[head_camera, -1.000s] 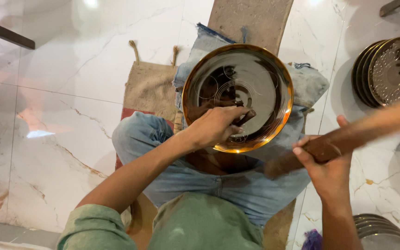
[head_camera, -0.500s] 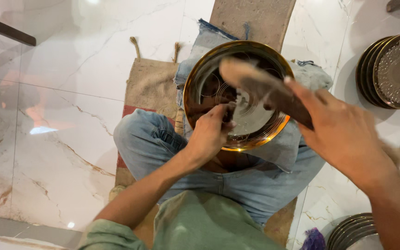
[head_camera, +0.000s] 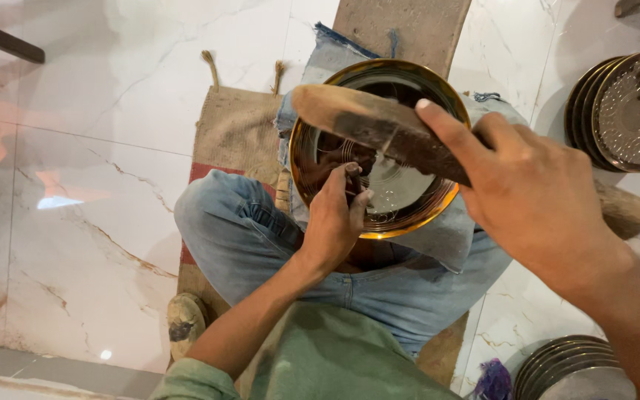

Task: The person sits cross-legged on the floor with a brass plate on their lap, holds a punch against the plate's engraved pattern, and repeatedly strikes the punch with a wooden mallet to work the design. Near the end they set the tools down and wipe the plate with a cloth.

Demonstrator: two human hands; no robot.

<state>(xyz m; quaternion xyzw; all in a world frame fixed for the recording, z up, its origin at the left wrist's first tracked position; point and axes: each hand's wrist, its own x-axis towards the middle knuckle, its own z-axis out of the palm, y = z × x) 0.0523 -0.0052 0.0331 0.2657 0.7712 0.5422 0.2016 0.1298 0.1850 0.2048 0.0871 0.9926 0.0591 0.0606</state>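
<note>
A round brass plate (head_camera: 401, 215) with a shiny gold rim and a dark, mirror-like centre is seen resting on the lap of a person seated cross-legged in blue jeans (head_camera: 238, 230). Fine concentric lines can be made out on its inner face, and a pale patch of light is reflected towards its right half. The plate lies over a piece of blue denim cloth (head_camera: 453, 241) spread across the knees.

The left hand (head_camera: 335, 218) is placed on the plate's inner face near its left edge, the fingers drawn together and pinched around a small dark tool whose shape cannot be told.

The right hand (head_camera: 535, 192) is raised above the plate, close to the camera, and is clamped on a worn wooden mallet (head_camera: 379, 130), the forefinger laid straight along its top and the other fingers curled round it. The mallet's blunt end is held over the plate's upper left part.

A burlap mat (head_camera: 235, 130) lies on the white marble floor (head_camera: 90, 148). Stacks of similar plates (head_camera: 635, 111) stand at the right edge.
</note>
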